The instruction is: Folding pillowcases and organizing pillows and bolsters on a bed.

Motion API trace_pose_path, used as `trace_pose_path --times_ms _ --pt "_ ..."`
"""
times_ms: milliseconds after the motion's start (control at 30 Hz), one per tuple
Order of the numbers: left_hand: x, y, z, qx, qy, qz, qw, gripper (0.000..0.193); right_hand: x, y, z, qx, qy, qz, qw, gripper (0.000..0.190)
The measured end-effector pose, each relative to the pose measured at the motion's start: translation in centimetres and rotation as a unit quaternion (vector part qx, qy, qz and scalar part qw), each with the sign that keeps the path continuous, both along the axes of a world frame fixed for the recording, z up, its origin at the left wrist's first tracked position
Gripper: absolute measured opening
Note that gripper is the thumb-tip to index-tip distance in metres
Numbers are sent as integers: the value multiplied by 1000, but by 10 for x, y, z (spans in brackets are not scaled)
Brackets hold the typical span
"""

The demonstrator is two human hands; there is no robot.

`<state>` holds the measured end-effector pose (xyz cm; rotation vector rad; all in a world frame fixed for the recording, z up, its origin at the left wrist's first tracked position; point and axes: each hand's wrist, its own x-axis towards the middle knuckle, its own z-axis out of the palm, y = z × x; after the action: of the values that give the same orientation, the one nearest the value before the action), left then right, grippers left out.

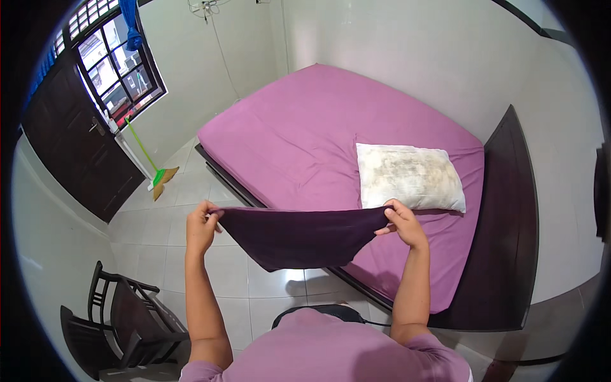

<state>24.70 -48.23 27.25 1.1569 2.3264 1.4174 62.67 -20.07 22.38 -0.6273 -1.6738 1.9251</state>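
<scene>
Stretched between my two hands is a dark purple cloth [300,238], perhaps a pillowcase. My left hand [203,227] pinches its left upper corner, and my right hand [403,224] grips the right upper corner. The lower edge of the cloth hangs loose over the floor and the near side of the bed. Beyond my right hand, a stained white pillow [410,176] without a cover lies on the pink fitted sheet [296,119] of the bed. Small wrinkles run across the sheet near the pillow.
A dark wooden headboard [506,238] stands at the bed's right end. Lower left is a dark wooden chair [129,310] on the tiled floor [219,272]. A green-handled broom [160,174] leans near the closed dark door [81,133] and a barred window [117,67].
</scene>
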Motion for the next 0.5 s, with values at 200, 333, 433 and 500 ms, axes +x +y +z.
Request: trace_pose_path --times_ms 200,333,433,500 --pt "-81 88 -3 258 -179 -68 947 9 -58 58 7 -58 230 52 970 21" --pt "-164 197 -52 163 -244 -80 953 8 -150 145 -45 41 65 -126 989 18" --pt "-191 263 -42 214 -214 -71 950 7 -198 192 -49 114 105 -239 959 16" --pt "-208 291 -11 290 -164 -98 938 7 -222 217 -13 177 154 -302 924 15"
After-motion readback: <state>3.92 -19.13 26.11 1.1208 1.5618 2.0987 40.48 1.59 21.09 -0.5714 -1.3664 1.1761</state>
